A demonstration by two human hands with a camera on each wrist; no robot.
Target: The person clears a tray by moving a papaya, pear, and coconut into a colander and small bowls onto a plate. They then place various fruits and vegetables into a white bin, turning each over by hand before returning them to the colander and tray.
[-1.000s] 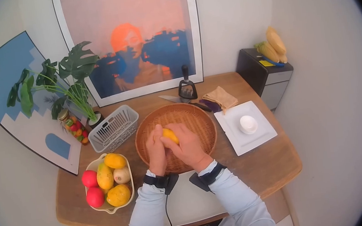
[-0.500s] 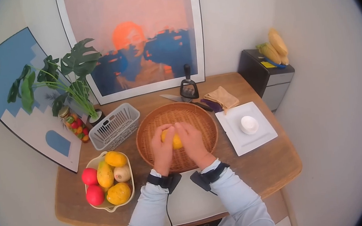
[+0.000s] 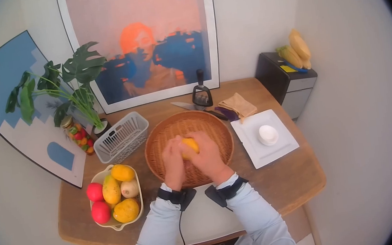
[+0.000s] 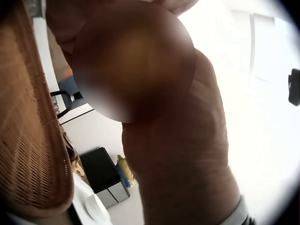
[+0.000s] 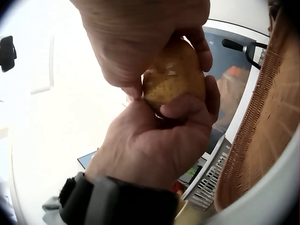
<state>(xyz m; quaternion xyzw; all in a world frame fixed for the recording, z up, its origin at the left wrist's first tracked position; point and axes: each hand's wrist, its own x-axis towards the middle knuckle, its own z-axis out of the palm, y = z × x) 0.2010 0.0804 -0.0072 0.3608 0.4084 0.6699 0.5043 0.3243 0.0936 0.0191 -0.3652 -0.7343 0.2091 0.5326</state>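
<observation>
A yellow fruit (image 3: 190, 147) is held between both hands above the round wicker basket (image 3: 226, 150). The left hand (image 3: 173, 162) cups it from the left, and the right hand (image 3: 206, 156) grips it from the right. From the right wrist view, the mottled yellow fruit (image 5: 173, 77) shows between the curled fingers of the left hand (image 5: 159, 136), below, and the right hand (image 5: 140, 37), above. A round blurred patch covers the middle of the left wrist view and hides most of the fruit there.
Left of the wicker basket stand a grey slotted basket (image 3: 122, 137) and a cream basket (image 3: 140, 198) of several fruits. On the right lies a square white plate (image 3: 284, 143) with a small white bowl (image 3: 268, 134). A knife (image 3: 182, 105) and a black-handled tool (image 3: 201, 95) lie behind.
The hands have shifted their hold around the yellow fruit, which has turned between them above the wicker basket. Both hands remain on it, and the head view has moved slightly.
</observation>
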